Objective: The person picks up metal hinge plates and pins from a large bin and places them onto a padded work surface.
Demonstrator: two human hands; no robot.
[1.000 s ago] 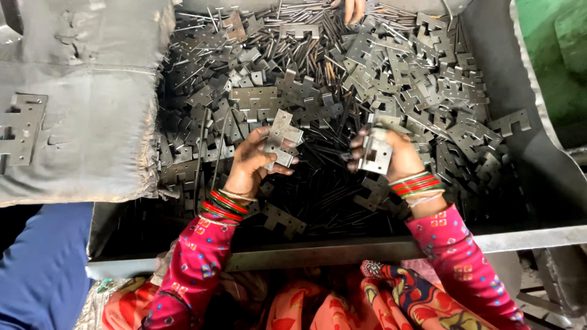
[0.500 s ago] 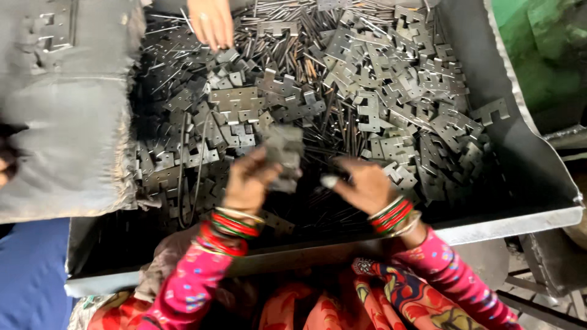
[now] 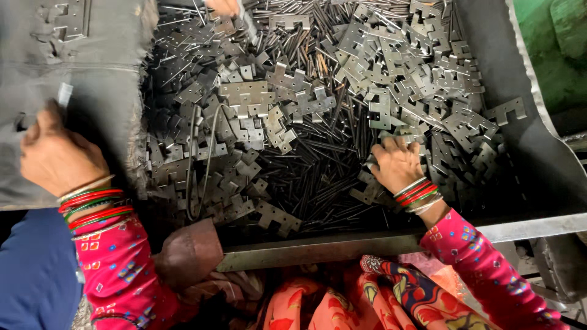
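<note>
I see my right hand (image 3: 397, 164) resting palm-down, fingers curled into the pile of flat metal plates (image 3: 391, 91) in the grey bin (image 3: 538, 153); what it grips I cannot tell. My left hand (image 3: 55, 156) pinches a small plate (image 3: 64, 95) over the grey sack (image 3: 92, 61). Thin rods (image 3: 324, 165) lie between; another person's hand (image 3: 223, 7) reaches in at the far edge.

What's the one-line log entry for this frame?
left hand: on grey sack, small piece at fingertips | right hand: palm down in metal plates and pins | bin: metal tray

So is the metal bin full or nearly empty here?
Well stocked, not brimful. The metal bin holds heaped flat hinge plates and thin pins; its right wall still shows above them. The right hand rests on the pile.
</note>
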